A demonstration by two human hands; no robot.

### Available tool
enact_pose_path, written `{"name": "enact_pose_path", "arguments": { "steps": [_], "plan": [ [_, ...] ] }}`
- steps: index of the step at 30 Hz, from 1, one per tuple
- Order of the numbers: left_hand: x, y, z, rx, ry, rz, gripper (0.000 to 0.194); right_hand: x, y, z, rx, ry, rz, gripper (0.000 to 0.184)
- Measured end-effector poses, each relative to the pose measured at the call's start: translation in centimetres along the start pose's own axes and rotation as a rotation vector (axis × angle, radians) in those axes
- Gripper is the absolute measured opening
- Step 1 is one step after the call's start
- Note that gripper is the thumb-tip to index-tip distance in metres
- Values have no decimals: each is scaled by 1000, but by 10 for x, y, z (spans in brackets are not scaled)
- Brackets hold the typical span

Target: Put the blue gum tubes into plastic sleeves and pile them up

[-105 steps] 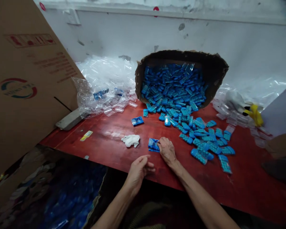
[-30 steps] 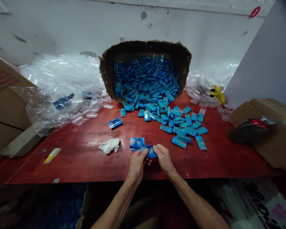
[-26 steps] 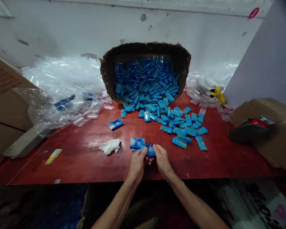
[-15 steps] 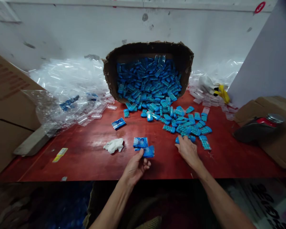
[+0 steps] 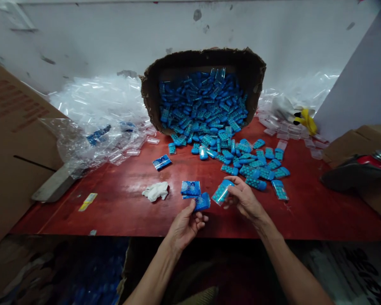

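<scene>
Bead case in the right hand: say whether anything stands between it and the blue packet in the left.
Nothing visible: only open space over the red table separates the bead case from the blue packet in the left hand.

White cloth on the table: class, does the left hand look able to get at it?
Probably yes: the white cloth lies uncovered near the left hand, with bare tabletop between, though that hand already holds a blue packet.

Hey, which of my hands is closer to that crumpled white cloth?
Left. Your left hand is to the right of the cloth and closer to you; your right hand is farther right, past the blue packets.
</scene>
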State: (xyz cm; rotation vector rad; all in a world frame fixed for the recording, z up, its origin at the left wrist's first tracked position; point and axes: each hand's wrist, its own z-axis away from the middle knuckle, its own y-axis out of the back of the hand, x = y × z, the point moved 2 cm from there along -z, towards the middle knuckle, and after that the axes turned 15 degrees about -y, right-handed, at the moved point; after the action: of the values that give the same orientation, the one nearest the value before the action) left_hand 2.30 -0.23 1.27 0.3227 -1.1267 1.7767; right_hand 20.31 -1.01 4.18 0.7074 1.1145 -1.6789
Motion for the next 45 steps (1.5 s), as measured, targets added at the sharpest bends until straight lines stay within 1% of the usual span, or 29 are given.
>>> {"name": "enact_pose_path", "arguments": {
  "steps": [1,3,11,13,18,20,22,25,27,30,33,34,36,38,39,42,45],
  "plan": [
    [-1,0,0,-3,3,-7,25,1,-2,2,-9,15,-50,38],
    [-1,-1,1,-6,4,-20,26,3,-6,4,-23,30,-82,37],
    [-4,2,1,-47,-65,-51,26,6,-9,7,-26,94,29,38],
    [-2,3,-1,-72,-121,-67,27,8,-11,10,-4,98,49,38],
    [9,3,-3,-119,-284,-176,30,17,-15,14,107,127,32,38],
    [13,3,-5,-104,-335,-249,31,24,-17,13,123,108,-1,39],
    [16,4,-6,-50,-396,-332,32,33,-21,12,139,70,-33,39],
    [17,5,-10,24,-447,-406,32,46,-26,11,216,71,-24,39],
    [18,5,-12,30,-436,-381,31,53,-30,10,255,107,-12,38],
    [19,6,-16,27,-427,-340,27,60,-34,9,267,129,-5,35],
    [25,8,-19,40,-498,-453,25,62,-36,8,314,161,43,36],
    [27,8,-20,42,-528,-490,25,61,-37,8,303,165,54,37],
    [31,8,-23,41,-558,-506,24,60,-38,5,210,130,56,36],
    [33,7,-24,33,-532,-457,25,59,-37,1,123,87,65,33],
    [34,5,-24,24,-510,-423,25,58,-36,-1,117,83,76,32],
    [34,-3,-24,-16,-435,-286,29,56,-31,-7,194,116,90,33],
    [32,-15,-23,-41,-369,-120,30,57,-31,-10,250,133,86,35]
  ]
}}
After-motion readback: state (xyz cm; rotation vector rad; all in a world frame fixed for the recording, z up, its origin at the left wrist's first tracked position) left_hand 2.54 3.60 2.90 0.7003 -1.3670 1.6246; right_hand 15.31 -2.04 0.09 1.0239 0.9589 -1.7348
